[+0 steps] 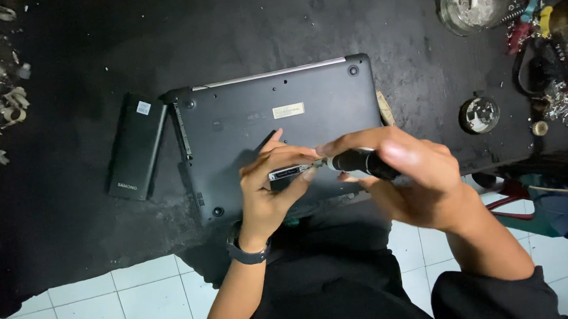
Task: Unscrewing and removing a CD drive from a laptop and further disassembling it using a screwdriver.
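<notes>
Head cam looking down: left hand (269, 189) pinches a small metal bracket (283, 173) mid-frame, over the upturned black laptop (256, 125). Right hand (408, 172) is wrapped around a black screwdriver (362, 162), tip at the bracket. Battery pack (136, 146) lies left of the laptop, ashtray (473, 2) upper right.

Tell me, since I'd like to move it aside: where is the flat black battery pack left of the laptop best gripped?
Grip the battery pack across its two long edges near the middle, coming from above. It lies flat on the black mat, slim and rectangular, apart from the laptop.
</notes>
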